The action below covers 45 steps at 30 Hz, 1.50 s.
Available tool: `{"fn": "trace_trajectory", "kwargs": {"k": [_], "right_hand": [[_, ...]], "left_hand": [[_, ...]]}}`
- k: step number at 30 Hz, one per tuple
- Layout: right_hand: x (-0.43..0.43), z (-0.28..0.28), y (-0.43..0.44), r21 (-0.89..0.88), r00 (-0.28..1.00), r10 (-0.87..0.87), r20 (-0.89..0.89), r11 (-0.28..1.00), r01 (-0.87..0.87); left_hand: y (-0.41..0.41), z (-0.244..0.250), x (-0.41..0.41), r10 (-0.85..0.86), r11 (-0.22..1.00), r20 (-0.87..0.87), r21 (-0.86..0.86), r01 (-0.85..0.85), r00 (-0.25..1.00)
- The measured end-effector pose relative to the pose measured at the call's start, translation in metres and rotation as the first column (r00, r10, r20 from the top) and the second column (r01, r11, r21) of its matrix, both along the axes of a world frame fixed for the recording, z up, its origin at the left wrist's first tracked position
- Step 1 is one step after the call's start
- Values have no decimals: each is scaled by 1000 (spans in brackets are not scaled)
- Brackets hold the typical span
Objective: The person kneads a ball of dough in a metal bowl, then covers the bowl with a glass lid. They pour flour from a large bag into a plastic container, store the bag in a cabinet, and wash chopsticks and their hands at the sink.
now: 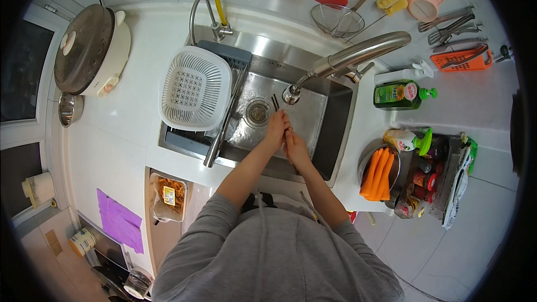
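Observation:
Both hands are together over the stainless steel sink (pixel 335 134), below the faucet head (pixel 290 94). My left hand (pixel 277 128) is closed around a pair of thin dark sticks, likely chopsticks (pixel 275 102), whose tips stick out beyond its fingers. Just behind it, my right hand (pixel 297 149) also grips the sticks, close against the left. A dark end shows under the right wrist; the fingers hide the middle. The drain strainer (pixel 258 112) lies left of the fingertips. Whether water is running cannot be made out.
A white plastic basket (pixel 195 88) rests on a grey drying rack (pixel 186 142) across the sink's left side. On the right stand a green soap bottle (pixel 396 95) and a metal bowl of carrots (pixel 377 174). An electric pot (pixel 92 52) and a purple cloth (pixel 119 220) are at left.

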State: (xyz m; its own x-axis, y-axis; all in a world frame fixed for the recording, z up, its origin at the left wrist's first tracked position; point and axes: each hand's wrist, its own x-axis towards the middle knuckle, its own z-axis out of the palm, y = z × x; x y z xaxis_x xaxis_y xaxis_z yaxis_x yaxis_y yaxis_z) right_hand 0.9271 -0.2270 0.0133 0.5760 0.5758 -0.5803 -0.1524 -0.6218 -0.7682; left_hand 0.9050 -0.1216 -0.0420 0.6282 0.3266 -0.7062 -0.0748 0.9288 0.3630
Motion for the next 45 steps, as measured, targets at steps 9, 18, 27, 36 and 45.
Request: {"fn": "trace_trajectory", "kwargs": {"k": [9, 18, 27, 36, 45], "right_hand": [[-8, -3, -5, -148, 954, 157, 255, 981, -122], [0, 9, 8, -25, 997, 69, -46, 997, -71], [9, -10, 8, -10, 997, 71, 29, 997, -71], [-12, 7, -3, -44, 965, 178, 194, 984, -173], [1, 0, -8, 70, 995, 91, 27, 993, -93]], "left_hand": [[28, -36, 19, 159, 986, -49, -43, -161, 986], [21, -11, -5, 8, 992, -47, -128, -14, 999], [-5, -12, -2, 29, 999, -59, -20, -30, 998], [46, -28, -4, 166, 986, -28, 23, -165, 986], [10, -15, -12, 115, 992, 26, -50, -114, 993]]}}
